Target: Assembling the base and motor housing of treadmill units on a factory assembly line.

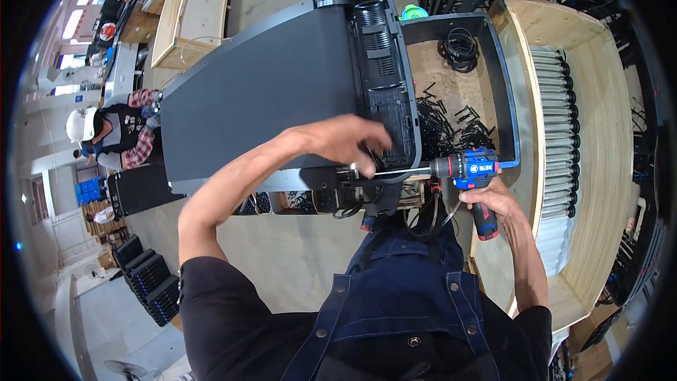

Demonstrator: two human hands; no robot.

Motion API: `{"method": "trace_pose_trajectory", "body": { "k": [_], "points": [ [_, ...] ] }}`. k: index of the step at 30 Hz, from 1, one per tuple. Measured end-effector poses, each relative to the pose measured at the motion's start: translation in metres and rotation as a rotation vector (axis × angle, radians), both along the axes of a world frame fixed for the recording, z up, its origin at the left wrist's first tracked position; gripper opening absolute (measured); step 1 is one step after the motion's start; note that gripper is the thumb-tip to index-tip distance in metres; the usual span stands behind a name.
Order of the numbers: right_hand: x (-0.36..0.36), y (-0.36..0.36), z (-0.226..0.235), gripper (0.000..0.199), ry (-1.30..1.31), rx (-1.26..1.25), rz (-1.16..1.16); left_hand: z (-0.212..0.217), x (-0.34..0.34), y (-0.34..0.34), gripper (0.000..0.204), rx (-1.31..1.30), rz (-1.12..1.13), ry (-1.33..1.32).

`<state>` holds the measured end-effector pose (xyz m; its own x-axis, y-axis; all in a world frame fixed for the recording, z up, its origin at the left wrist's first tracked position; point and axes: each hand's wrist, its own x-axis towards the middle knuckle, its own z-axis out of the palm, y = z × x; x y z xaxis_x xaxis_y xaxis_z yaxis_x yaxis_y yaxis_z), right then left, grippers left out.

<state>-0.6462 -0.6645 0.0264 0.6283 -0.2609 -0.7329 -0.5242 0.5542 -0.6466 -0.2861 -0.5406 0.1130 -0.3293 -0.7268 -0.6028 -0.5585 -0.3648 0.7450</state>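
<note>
Head view: right hand point(493, 201) grips blue drill point(471, 169); left hand point(349, 142) steadies treadmill point(275, 92).

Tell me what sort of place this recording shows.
Most likely a factory assembly floor: a treadmill lies on the bench, the right hand holds a cordless drill, and a roller conveyor runs alongside.

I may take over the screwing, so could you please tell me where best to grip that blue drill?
Grip the drill by its handle, coming from below on the right, as the right hand does now. The handle hangs toward the person, and the long bit points left, level.
</note>
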Motion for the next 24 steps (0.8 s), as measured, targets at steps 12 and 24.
{"method": "trace_pose_trajectory", "body": {
  "k": [12,24],
  "points": [
    [0.006,-0.007,-0.012,0.044,-0.045,-0.003,0.027,-0.077,0.006,0.187,0.043,-0.643,0.908,-1.044],
    [-0.037,-0.036,-0.038,0.055,-0.214,-0.293,-0.472,-0.100,0.000,0.205,0.030,-0.795,0.979,-1.117]
  ]
}}
